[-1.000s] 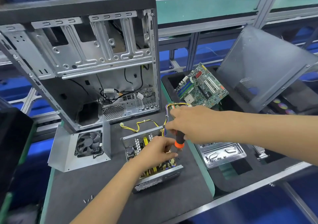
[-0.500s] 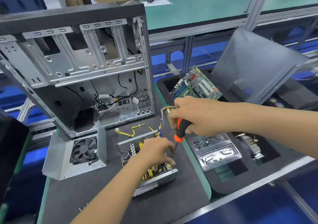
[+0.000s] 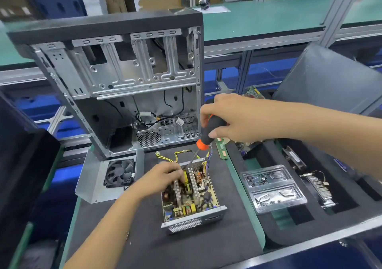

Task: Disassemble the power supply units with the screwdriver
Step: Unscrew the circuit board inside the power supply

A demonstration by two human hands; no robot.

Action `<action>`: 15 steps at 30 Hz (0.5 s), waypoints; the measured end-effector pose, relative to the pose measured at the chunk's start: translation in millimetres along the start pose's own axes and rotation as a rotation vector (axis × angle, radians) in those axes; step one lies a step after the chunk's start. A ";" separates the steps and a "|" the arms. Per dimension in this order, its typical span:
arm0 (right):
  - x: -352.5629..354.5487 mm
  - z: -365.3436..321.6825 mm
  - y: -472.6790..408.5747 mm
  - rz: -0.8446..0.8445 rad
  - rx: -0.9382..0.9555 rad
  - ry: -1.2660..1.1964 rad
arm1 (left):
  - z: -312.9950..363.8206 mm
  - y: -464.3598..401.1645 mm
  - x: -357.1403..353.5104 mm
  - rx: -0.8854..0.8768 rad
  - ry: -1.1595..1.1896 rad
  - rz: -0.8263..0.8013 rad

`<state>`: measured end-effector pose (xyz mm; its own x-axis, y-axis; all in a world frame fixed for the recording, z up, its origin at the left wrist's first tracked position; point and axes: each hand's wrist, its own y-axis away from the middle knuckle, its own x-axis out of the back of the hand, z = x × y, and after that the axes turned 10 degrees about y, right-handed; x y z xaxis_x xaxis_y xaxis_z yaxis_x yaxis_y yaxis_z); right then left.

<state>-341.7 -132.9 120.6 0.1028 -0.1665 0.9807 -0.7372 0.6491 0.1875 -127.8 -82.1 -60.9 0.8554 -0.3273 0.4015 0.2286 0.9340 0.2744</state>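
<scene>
The person's right hand (image 3: 233,117) reaches in from the right with the forearm level, fingers and thumb wrapped round the black, orange-collared handle of the screwdriver (image 3: 207,134), which slants down and to the left so its thin steel shaft dips into the far end of the power supply unit (image 3: 192,196). The left hand (image 3: 163,177) comes up from below, wrist bent, its fingers curled down onto the near-left part of the exposed board; whether they pinch anything there I cannot tell. The unit sits open-topped on the dark foam mat (image 3: 144,248), just in front of the gutted computer case (image 3: 124,86): a shallow grey metal tray with a perforated front wall, holding a tan circuit board crowded with ribbed silver heat sinks, yellow blocks and copper coils, and yellow wires (image 3: 175,155) looping from its far end. Beside it on the left lies a bent sheet-metal cover with a black fan (image 3: 118,173). To the right, a clear plastic tray (image 3: 272,188) holds small screws.
</scene>
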 end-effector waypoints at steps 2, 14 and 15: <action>-3.1 -14.5 -11.3 -0.014 0.039 0.015 | -18.2 16.8 12.2 0.115 0.208 0.035; -43.2 -80.4 -51.2 -0.165 0.290 0.114 | -81.0 76.5 -10.8 0.143 0.280 0.200; -47.6 -83.7 -52.9 -0.184 0.290 0.125 | -83.3 78.9 -13.6 0.139 0.295 0.202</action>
<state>-251.7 -97.2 68.7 0.3186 -0.1574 0.9347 -0.8556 0.3766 0.3551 -82.7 8.0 -117.5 0.9784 -0.0645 0.1966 -0.0062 0.9407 0.3393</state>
